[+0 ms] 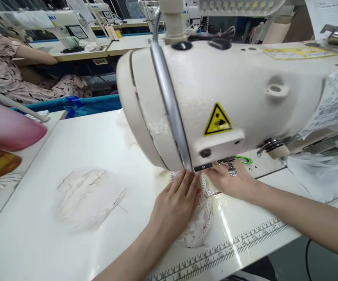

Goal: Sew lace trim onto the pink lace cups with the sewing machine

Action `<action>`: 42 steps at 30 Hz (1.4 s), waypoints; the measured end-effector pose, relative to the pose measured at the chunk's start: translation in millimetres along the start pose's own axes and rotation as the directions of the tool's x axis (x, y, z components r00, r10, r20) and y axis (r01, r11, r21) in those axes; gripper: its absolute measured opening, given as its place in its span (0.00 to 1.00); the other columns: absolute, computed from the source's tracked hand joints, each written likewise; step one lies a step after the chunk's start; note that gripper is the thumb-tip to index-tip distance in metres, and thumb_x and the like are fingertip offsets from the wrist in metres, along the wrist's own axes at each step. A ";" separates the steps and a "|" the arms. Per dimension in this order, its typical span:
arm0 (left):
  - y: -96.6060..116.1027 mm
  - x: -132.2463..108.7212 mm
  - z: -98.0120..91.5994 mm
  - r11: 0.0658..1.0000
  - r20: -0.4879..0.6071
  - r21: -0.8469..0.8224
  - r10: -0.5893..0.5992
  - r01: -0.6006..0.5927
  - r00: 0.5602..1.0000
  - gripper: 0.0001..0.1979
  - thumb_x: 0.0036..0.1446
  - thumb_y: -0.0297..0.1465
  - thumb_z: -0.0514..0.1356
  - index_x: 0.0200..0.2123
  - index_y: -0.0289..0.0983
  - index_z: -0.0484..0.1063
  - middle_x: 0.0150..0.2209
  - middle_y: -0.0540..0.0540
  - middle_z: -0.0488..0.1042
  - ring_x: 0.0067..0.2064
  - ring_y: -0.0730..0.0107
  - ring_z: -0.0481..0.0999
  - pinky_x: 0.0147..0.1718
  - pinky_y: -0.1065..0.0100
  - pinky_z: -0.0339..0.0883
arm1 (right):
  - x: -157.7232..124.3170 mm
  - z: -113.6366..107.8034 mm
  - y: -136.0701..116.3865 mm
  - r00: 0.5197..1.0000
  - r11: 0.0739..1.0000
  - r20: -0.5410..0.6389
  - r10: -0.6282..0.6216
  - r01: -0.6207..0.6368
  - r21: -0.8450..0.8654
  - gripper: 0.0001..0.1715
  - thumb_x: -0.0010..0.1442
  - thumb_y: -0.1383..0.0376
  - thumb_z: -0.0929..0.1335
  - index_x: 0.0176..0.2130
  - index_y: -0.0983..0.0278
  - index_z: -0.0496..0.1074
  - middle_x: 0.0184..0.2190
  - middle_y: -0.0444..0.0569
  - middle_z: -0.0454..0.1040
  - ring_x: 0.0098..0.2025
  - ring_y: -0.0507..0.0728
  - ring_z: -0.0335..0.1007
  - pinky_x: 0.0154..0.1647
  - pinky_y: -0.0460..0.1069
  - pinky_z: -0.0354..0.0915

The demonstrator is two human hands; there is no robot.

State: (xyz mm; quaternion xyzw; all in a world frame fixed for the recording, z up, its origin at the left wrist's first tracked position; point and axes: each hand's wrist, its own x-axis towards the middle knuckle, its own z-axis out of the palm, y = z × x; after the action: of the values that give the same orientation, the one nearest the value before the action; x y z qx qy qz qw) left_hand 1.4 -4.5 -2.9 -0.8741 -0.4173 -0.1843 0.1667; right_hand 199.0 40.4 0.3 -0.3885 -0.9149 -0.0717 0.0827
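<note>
My left grip (176,199) lies flat on the lace (198,224); I can't tell whether my right grip (230,177) pinches; I'd guide evenly, untugged.

On our table (34,226), we have the sewing machine (239,89) at one o'clock, fabric (199,226) under our left hand (174,203) at five, another piece (83,203) at eight.

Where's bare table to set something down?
Bare: white tabletop between its left edge and the faint pale patch; also between that patch and the left hand. Crowded: beneath the sewing machine, with the lace and right hand.
</note>
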 end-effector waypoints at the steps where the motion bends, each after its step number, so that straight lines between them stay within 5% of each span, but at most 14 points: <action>1: -0.7 0.5 0.2 1.000 0.003 -0.005 -0.006 0.006 1.000 0.18 0.64 0.31 0.53 0.51 0.27 0.71 0.50 0.35 0.74 0.51 0.54 0.74 0.46 0.56 0.75 | 0.3 -2.5 -1.2 1.000 1.000 0.012 0.013 -0.013 -0.009 0.20 0.62 0.75 0.60 0.50 0.62 0.70 0.41 0.56 0.73 0.40 0.62 0.69 0.33 0.54 0.65; 7: -4.5 3.3 0.0 0.999 0.011 -0.025 -0.034 0.034 0.999 0.17 0.65 0.32 0.52 0.51 0.28 0.71 0.48 0.38 0.75 0.50 0.57 0.75 0.45 0.59 0.75 | 3.7 -11.3 -4.6 0.996 1.000 -0.088 0.025 -0.023 0.018 0.21 0.63 0.76 0.59 0.48 0.62 0.73 0.39 0.54 0.74 0.39 0.60 0.69 0.48 0.59 0.66; 14: -4.2 4.1 0.7 0.999 -0.012 -0.013 -0.039 0.039 0.999 0.17 0.64 0.32 0.53 0.51 0.29 0.71 0.49 0.38 0.75 0.50 0.56 0.75 0.44 0.60 0.75 | 5.6 -14.2 -6.3 0.991 0.993 -0.128 0.048 -0.034 0.111 0.22 0.64 0.73 0.59 0.54 0.61 0.70 0.40 0.54 0.75 0.42 0.60 0.70 0.49 0.59 0.67; 26: -3.5 2.8 1.3 0.997 0.018 -0.017 -0.071 0.072 0.997 0.17 0.64 0.33 0.53 0.52 0.30 0.71 0.51 0.38 0.74 0.53 0.56 0.74 0.45 0.60 0.75 | 10.1 -25.5 -7.5 0.997 0.994 0.003 0.082 -0.082 0.070 0.21 0.66 0.74 0.55 0.41 0.64 0.74 0.44 0.55 0.75 0.43 0.61 0.70 0.47 0.60 0.68; 34: -3.7 5.6 -0.7 0.997 0.016 -0.010 -0.075 0.075 0.997 0.17 0.64 0.33 0.54 0.51 0.30 0.71 0.50 0.38 0.75 0.52 0.56 0.74 0.44 0.60 0.75 | 5.9 -13.8 -2.8 1.000 0.998 0.026 0.009 -0.008 -0.059 0.22 0.62 0.78 0.56 0.41 0.65 0.74 0.45 0.56 0.74 0.43 0.63 0.70 0.31 0.56 0.67; 38: -2.7 4.2 1.4 0.996 0.018 -0.008 -0.087 0.088 0.996 0.17 0.64 0.33 0.54 0.52 0.30 0.71 0.51 0.38 0.74 0.52 0.55 0.74 0.43 0.59 0.75 | 3.5 -6.4 1.3 0.998 0.996 -0.048 -0.045 0.042 -0.078 0.19 0.63 0.75 0.57 0.37 0.65 0.74 0.43 0.55 0.74 0.41 0.63 0.70 0.31 0.55 0.63; 42: -2.6 4.5 -0.5 0.999 -0.018 0.018 -0.045 0.045 0.999 0.17 0.63 0.33 0.55 0.51 0.29 0.70 0.50 0.37 0.74 0.52 0.55 0.73 0.45 0.59 0.74 | 3.9 -0.8 7.2 0.952 0.996 -0.293 -0.085 0.075 -0.046 0.16 0.60 0.73 0.61 0.42 0.64 0.74 0.29 0.49 0.74 0.29 0.58 0.66 0.31 0.53 0.59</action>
State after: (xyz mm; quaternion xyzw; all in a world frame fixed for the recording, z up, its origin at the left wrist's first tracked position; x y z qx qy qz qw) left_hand 1.9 -0.2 0.0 -0.8613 -0.4371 -0.1917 0.1743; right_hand 201.7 48.0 2.4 -0.3373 -0.9060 -0.1479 0.2087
